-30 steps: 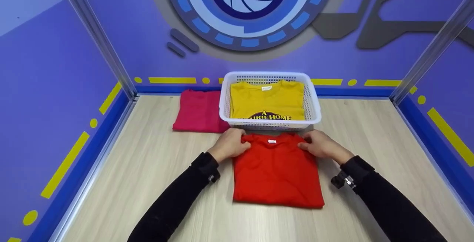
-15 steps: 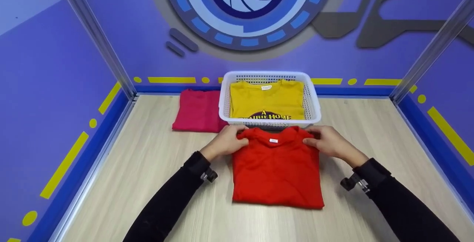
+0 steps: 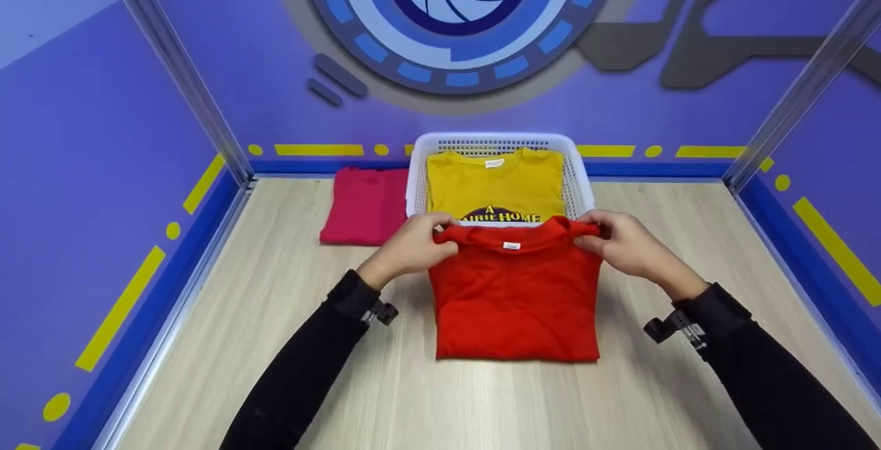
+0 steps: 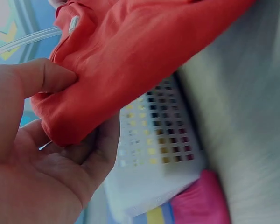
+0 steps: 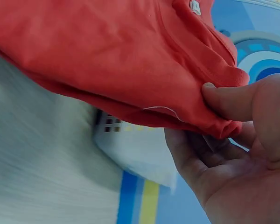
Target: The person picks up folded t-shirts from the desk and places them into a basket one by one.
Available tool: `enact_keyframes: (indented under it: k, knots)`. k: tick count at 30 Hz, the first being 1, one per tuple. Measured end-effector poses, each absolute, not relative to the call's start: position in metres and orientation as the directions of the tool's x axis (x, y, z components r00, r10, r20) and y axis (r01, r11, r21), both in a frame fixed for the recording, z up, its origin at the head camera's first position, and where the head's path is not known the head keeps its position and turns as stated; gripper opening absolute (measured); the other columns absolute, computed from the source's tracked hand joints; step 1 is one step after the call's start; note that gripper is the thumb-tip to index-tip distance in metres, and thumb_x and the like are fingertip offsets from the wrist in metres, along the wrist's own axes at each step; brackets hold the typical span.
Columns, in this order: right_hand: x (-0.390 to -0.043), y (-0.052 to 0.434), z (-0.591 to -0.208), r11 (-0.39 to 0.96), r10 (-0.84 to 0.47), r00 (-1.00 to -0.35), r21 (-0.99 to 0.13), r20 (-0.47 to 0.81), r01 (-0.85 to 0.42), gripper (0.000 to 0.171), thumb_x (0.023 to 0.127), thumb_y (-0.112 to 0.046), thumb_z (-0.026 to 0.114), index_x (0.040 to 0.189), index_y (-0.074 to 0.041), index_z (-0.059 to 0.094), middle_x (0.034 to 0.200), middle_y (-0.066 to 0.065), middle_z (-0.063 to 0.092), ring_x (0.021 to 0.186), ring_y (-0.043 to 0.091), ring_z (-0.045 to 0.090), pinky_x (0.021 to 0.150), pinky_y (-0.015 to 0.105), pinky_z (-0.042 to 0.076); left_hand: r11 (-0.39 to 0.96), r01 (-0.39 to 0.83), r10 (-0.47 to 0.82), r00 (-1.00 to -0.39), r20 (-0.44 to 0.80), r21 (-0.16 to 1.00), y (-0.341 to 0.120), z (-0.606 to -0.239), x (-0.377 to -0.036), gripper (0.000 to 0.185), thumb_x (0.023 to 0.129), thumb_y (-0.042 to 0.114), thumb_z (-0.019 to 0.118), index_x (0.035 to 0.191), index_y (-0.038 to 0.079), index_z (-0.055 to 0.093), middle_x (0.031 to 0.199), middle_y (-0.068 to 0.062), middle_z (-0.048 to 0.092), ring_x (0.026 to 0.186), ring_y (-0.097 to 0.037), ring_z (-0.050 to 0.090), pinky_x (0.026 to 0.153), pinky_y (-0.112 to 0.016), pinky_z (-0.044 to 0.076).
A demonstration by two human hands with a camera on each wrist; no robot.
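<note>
My left grip (image 3: 416,243) pinches one top corner of the folded red shirt (image 3: 516,298); my right grip (image 3: 630,247) pinches the other – thumb on top, fingers beneath. The shirt spans between both grips, top edge above the bench (image 3: 413,409); lower-edge contact cannot be determined. Directly beyond the grips: white basket (image 3: 495,136), containing a yellow shirt (image 3: 492,185). Beyond and left of my left grip: folded pink garment (image 3: 365,206), beside the basket.
</note>
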State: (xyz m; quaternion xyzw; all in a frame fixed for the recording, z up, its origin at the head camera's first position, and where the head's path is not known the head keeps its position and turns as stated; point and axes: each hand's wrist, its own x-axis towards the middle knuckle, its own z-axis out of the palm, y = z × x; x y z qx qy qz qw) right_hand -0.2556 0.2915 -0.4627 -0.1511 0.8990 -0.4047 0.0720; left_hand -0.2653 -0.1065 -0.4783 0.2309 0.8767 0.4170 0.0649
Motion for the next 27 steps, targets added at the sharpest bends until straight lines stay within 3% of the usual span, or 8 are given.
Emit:
enact_keyframes:
  k: [7,16,23,27]
  knots:
    - [-0.250,0.291,-0.433,0.612,-0.306,-0.950,-0.752,0.061,-0.246,0.019,0.104,-0.016,0.077,0.121,-0.007,0.076,0.107,0.012,0.072,0.087,0.014,0.060,0.073,0.021,0.051,0.473,0.389,0.476,-0.868,0.142,0.791,-0.109,-0.449,-0.260,0.018,0.103,0.024,0.076,0.119,0.018,0.077,0.108,-0.001,0.076,0.095,-0.016,0.066,0.087,-0.034,0.053]
    - [-0.242,0.291,-0.400,0.638,-0.292,-0.935,-0.687,0.202,-0.348,0.013,0.104,-0.008,0.075,0.116,-0.009,0.075,0.102,0.011,0.071,0.083,0.015,0.064,0.073,0.018,0.055,0.423,0.457,0.450,-0.855,0.256,0.782,-0.112,-0.423,-0.258,0.015,0.103,0.018,0.070,0.117,0.014,0.073,0.104,-0.003,0.074,0.089,-0.018,0.063,0.082,-0.033,0.050]
    - [-0.240,0.290,-0.387,0.651,-0.383,-0.818,-0.503,0.430,-0.569,0.025,0.096,0.005,0.080,0.117,-0.008,0.078,0.106,0.006,0.081,0.091,0.004,0.069,0.080,0.005,0.052,0.421,0.550,0.436,-0.820,0.371,0.721,-0.118,-0.404,-0.256,0.014,0.104,0.015,0.075,0.117,0.010,0.076,0.105,-0.005,0.076,0.084,-0.017,0.061,0.076,-0.030,0.049]
    - [-0.237,0.290,-0.383,0.635,-0.461,-0.773,-0.446,0.436,-0.630,0.030,0.092,0.006,0.084,0.116,-0.011,0.083,0.104,0.004,0.082,0.092,0.003,0.069,0.082,0.004,0.052,0.431,0.575,0.451,-0.804,0.386,0.695,-0.122,-0.397,-0.257,0.013,0.104,0.016,0.077,0.116,0.011,0.078,0.103,-0.002,0.077,0.080,-0.016,0.059,0.072,-0.032,0.048]
